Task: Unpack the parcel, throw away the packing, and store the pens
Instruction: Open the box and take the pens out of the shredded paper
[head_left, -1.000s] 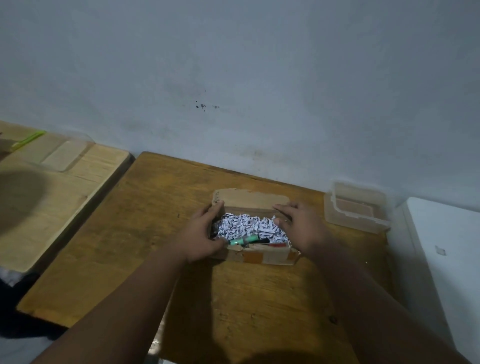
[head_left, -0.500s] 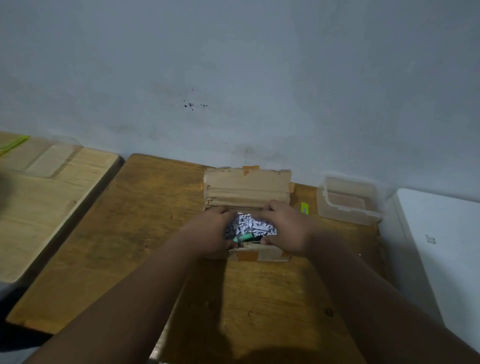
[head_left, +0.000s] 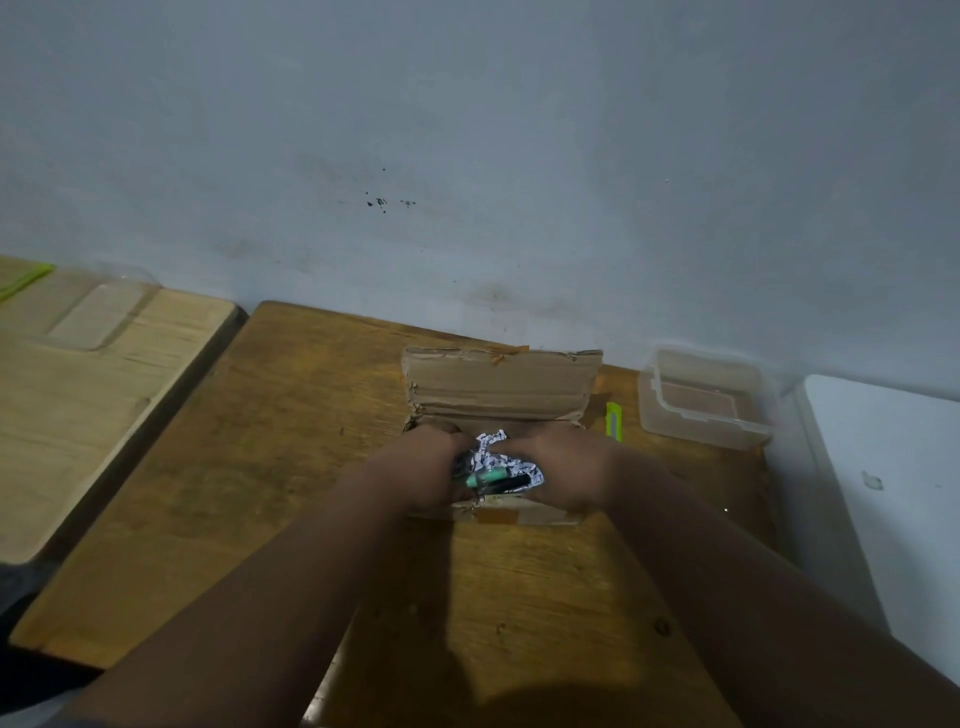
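Seen nearest: bare forearms reaching over the wooden counter (head_left: 291, 467). Left hand (head_left: 415, 475) and right hand (head_left: 571, 475) sunk in the open cardboard parcel (head_left: 498, 395), grip curled into shredded paper packing (head_left: 491, 454); what each clutched, impossible to tell. Between them, a green pen (head_left: 488, 475) and black pen (head_left: 511, 486) atop the shreds. Beyond right, clear plastic container (head_left: 701, 402); behind, grey wall (head_left: 467, 156).

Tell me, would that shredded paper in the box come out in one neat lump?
Probably not. The shredded paper looks like loose crinkled strips, so it is likely light and floppy. Bits may well spill around both hands, left hand and right hand, back into the cardboard box.
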